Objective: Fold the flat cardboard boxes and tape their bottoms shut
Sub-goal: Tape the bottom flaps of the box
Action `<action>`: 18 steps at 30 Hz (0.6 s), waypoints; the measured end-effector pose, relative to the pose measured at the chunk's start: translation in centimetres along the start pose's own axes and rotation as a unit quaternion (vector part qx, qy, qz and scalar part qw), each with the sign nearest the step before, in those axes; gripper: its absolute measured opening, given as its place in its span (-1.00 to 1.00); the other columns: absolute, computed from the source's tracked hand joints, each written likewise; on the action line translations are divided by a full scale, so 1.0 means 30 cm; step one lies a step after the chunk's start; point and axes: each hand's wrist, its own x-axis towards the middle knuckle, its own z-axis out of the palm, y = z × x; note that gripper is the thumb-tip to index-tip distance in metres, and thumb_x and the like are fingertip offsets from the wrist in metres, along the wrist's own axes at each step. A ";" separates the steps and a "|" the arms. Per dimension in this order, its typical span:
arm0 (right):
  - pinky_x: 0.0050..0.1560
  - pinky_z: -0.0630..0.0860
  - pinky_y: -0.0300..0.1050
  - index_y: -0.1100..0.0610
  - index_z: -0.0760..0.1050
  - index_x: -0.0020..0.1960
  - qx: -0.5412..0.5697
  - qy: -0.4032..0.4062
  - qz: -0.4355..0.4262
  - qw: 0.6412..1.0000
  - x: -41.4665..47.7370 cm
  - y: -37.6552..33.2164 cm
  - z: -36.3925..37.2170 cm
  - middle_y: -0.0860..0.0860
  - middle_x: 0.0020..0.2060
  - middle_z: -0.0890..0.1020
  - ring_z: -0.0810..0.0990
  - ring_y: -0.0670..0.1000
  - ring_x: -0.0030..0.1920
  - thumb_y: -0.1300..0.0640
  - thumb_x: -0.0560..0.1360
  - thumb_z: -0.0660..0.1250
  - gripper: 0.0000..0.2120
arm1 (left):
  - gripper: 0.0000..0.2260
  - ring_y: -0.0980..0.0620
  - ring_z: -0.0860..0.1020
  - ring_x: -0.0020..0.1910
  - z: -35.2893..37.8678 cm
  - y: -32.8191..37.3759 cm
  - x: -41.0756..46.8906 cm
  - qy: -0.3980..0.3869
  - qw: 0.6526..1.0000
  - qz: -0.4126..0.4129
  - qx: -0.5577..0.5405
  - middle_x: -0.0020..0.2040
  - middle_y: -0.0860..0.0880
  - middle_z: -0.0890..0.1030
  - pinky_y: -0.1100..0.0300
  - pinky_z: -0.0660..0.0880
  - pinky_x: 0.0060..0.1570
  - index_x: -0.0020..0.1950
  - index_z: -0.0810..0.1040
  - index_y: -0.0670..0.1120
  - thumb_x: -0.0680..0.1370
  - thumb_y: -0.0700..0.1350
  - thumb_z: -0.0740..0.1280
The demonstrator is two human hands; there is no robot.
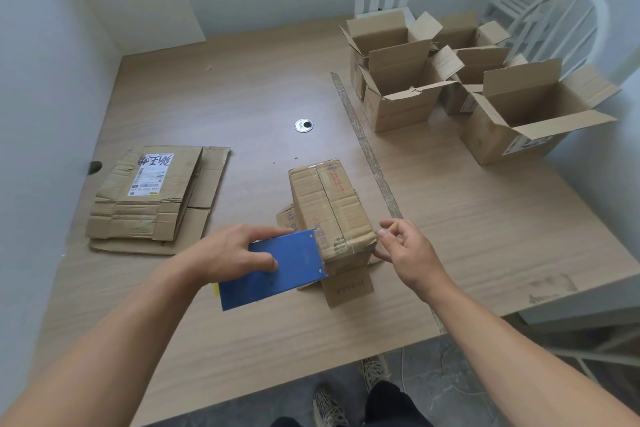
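- The flat boxes lie stacked at the left of the table — light, floppy sheets, best lifted by an edge.
- The left hand has its fingers wrapped round a blue tape dispenser, whose front sits against the box's near end.
- The box stands bottom-up mid-table, flaps closed. It looks light, stiff at the corners and likely to slide — steady it by the sides.
- The right hand is half-curled, fingertips at the box's near right corner; whether they pinch tape I can't tell.
- The open boxes stand far right.
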 end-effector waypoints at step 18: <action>-0.17 0.60 -0.12 0.19 0.39 -0.12 0.183 -0.066 0.078 0.978 -0.039 -0.076 0.045 0.06 -0.08 0.71 0.70 0.05 0.02 0.21 0.69 0.10 -0.77 | -0.49 0.17 0.57 0.06 0.038 -0.045 -0.030 0.016 0.999 -0.015 -0.036 0.12 0.24 0.61 0.11 0.51 0.11 0.24 0.43 0.51 0.32 0.16 0.30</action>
